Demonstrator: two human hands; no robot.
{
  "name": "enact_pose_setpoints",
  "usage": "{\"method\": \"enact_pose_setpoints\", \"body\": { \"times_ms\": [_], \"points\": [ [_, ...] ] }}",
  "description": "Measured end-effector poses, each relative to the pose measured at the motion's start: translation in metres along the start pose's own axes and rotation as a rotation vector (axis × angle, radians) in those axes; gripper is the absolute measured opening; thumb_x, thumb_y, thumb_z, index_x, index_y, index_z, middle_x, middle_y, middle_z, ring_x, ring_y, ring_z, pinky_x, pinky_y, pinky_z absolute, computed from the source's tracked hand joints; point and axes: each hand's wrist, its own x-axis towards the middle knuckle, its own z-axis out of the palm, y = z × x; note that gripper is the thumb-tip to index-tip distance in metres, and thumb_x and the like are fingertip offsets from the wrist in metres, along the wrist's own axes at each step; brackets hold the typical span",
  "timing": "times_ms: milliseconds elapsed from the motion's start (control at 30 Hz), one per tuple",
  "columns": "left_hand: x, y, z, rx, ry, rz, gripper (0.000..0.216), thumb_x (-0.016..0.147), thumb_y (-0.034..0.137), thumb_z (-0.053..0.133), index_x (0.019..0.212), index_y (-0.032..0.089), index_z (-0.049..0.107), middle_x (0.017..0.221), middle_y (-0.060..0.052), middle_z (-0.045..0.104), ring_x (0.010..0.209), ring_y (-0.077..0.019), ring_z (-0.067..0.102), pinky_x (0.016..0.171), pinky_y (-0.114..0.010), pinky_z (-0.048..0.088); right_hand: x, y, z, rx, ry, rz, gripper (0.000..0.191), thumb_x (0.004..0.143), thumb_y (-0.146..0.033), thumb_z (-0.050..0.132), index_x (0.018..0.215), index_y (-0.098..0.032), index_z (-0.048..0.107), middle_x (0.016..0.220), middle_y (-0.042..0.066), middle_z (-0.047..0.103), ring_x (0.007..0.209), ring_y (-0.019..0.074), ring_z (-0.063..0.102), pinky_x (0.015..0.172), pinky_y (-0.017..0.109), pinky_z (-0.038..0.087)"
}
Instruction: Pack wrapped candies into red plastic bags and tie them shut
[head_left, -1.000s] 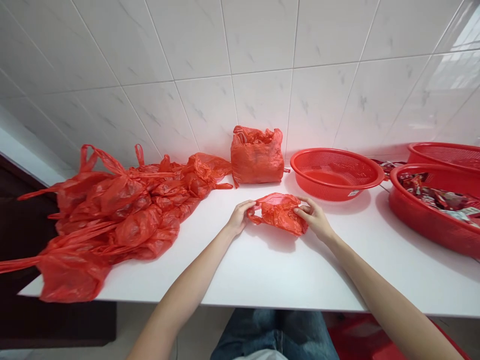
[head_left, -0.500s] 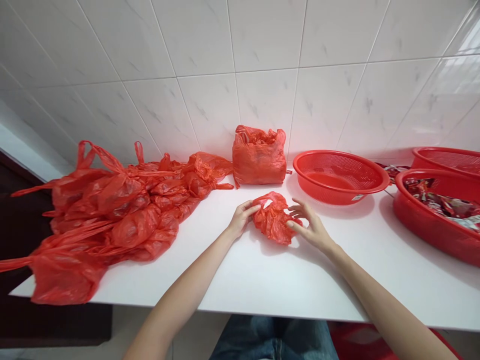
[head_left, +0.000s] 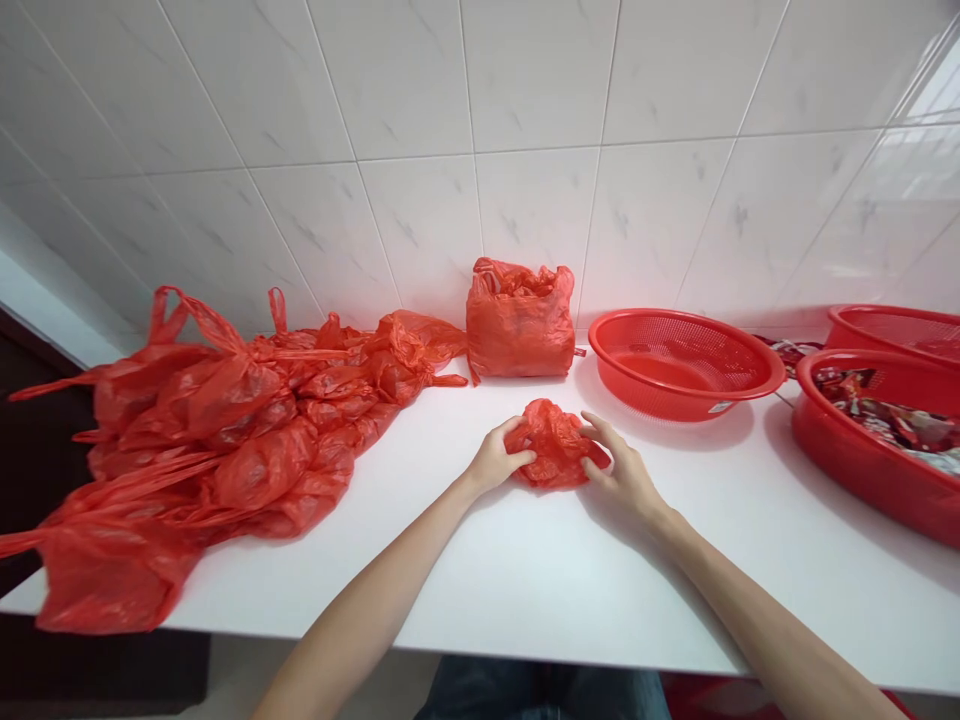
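A crumpled red plastic bag [head_left: 553,446] is between my two hands at the middle of the white table [head_left: 495,590]. My left hand [head_left: 501,458] grips its left edge, thumb on the near side and fingers partly hidden behind the film. On the opposite edge, my right hand [head_left: 616,466] has the bag between thumb and fingers. Just behind it, against the tiled wall, stands a fuller red bag [head_left: 520,325] packed with more red plastic.
To the left lies a heap of knotted red bags [head_left: 262,440], some hanging over the front edge. A red perforated basket [head_left: 686,365] stands right of the middle. Farther right, a red basin [head_left: 862,475] holds shiny wrapped packets [head_left: 892,410], with another red basket [head_left: 900,325] behind.
The small bag has been gathered into a rounder, more compact shape. My left thumb has moved in over its near side, and my right fingers have closed in on its edge.
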Motion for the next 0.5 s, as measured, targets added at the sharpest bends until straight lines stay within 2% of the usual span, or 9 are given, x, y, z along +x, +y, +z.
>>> {"method": "enact_pose_setpoints", "body": {
  "times_ms": [100, 200, 267, 333, 500],
  "points": [
    [0.004, 0.003, -0.007, -0.013, 0.121, 0.03, 0.037, 0.062, 0.011, 0.072, 0.098, 0.019, 0.073, 0.102, -0.004, 0.076, 0.1, -0.024, 0.068, 0.096, -0.035, 0.05, 0.006, 0.003, -0.011, 0.055, 0.24, 0.062, 0.04, 0.079, -0.027, 0.054, 0.118, -0.022, 0.064, 0.099, 0.008, 0.075, 0.093, 0.0268, 0.07, 0.086, 0.043, 0.056],
    [0.006, 0.011, -0.016, -0.028, 0.178, 0.066, 0.026, 0.064, 0.016, 0.069, 0.089, 0.018, 0.074, 0.093, -0.002, 0.075, 0.091, -0.0217, 0.067, 0.087, -0.031, 0.05, 0.01, 0.003, -0.023, 0.147, 0.395, 0.135, 0.034, 0.078, -0.031, 0.058, 0.11, -0.022, 0.063, 0.091, 0.007, 0.074, 0.088, 0.026, 0.07, 0.082, 0.042, 0.056],
    [0.004, 0.017, -0.02, -0.024, 0.173, 0.08, 0.017, 0.067, 0.023, 0.07, 0.082, 0.017, 0.074, 0.084, -0.002, 0.074, 0.083, -0.0202, 0.065, 0.079, -0.029, 0.05, 0.013, 0.003, -0.028, 0.21, 0.425, 0.177, 0.034, 0.079, -0.035, 0.062, 0.11, -0.021, 0.061, 0.094, 0.008, 0.073, 0.09, 0.0262, 0.069, 0.084, 0.043, 0.056],
    [0.001, 0.023, -0.019, -0.039, 0.171, 0.085, 0.017, 0.071, 0.031, 0.072, 0.081, 0.017, 0.074, 0.08, -0.002, 0.072, 0.078, -0.019, 0.063, 0.074, -0.028, 0.048, 0.014, 0.003, -0.03, 0.235, 0.45, 0.196, 0.036, 0.079, -0.042, 0.066, 0.108, -0.022, 0.06, 0.096, 0.009, 0.072, 0.091, 0.026, 0.069, 0.085, 0.043, 0.055],
    [-0.016, 0.034, -0.002, -0.043, 0.146, 0.123, 0.025, 0.078, 0.041, 0.07, 0.087, 0.017, 0.074, 0.085, -0.004, 0.07, 0.082, -0.0208, 0.063, 0.078, -0.03, 0.049, 0.013, 0.001, -0.029, 0.222, 0.505, 0.156, 0.032, 0.079, -0.05, 0.071, 0.09, -0.024, 0.056, 0.079, 0.003, 0.062, 0.073, 0.0201, 0.059, 0.07, 0.036, 0.053]
  ]
}}
